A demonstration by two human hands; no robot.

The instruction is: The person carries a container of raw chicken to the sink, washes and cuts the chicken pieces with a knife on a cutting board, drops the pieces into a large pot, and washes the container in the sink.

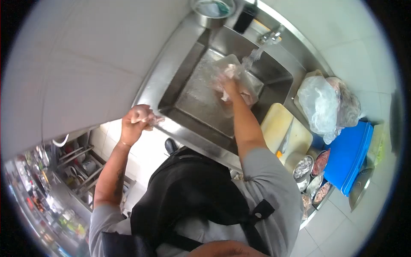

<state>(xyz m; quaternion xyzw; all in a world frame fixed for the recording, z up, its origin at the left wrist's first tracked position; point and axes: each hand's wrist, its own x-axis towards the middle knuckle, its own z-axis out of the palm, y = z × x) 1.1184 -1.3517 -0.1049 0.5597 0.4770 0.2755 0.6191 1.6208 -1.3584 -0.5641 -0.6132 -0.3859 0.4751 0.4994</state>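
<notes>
My left hand (132,124) is closed around a piece of raw chicken (143,115), held out past the sink's near left edge. Down in the steel sink (195,96), my right hand (230,85) reaches into a translucent plastic container (251,81). Pale pink raw meat (245,95) lies in the container, against my right hand and wrist. My right fingers are smeared, so their grip cannot be made out. Water (253,56) runs from the faucet (272,36) into the sink beside the container.
Right of the sink lie a cutting board (274,122) and a knife (286,139). Beyond them are a plastic bag (319,100), a blue folded item (349,156) and several metal containers (303,168). A metal bowl (212,21) stands at the sink's far corner. Shelves (79,171) hold kitchenware at left.
</notes>
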